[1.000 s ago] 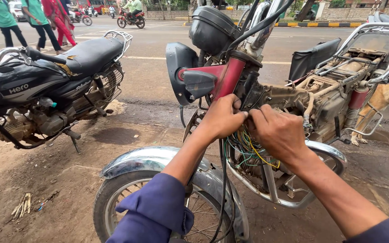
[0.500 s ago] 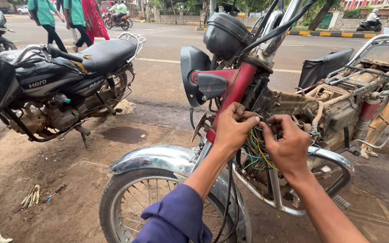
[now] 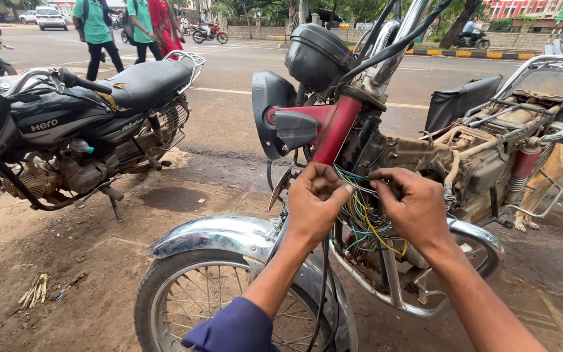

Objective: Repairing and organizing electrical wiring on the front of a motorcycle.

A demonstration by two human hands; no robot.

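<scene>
Wire bundle, multicoloured, frame centre, hangs btwn both hands below the red frame neck. Left hand pinches wires at bundle's top left; right hand fingers curled, pinching strands opposite. Chrome fender lower left.

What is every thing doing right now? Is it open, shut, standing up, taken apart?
Left hand: fingers pinched on the coloured wires.
Right hand: fingers pinching the same bundle.
Coloured wires: loose, tangled, hanging out bare.
Stripped motorcycle: upright, tank and seat off, frame showing.
Headlight shell: mounted, turned away.
Front wheel: on the ground, under its chrome mudguard.
Black motorcycle: whole, parked, upright.
</scene>
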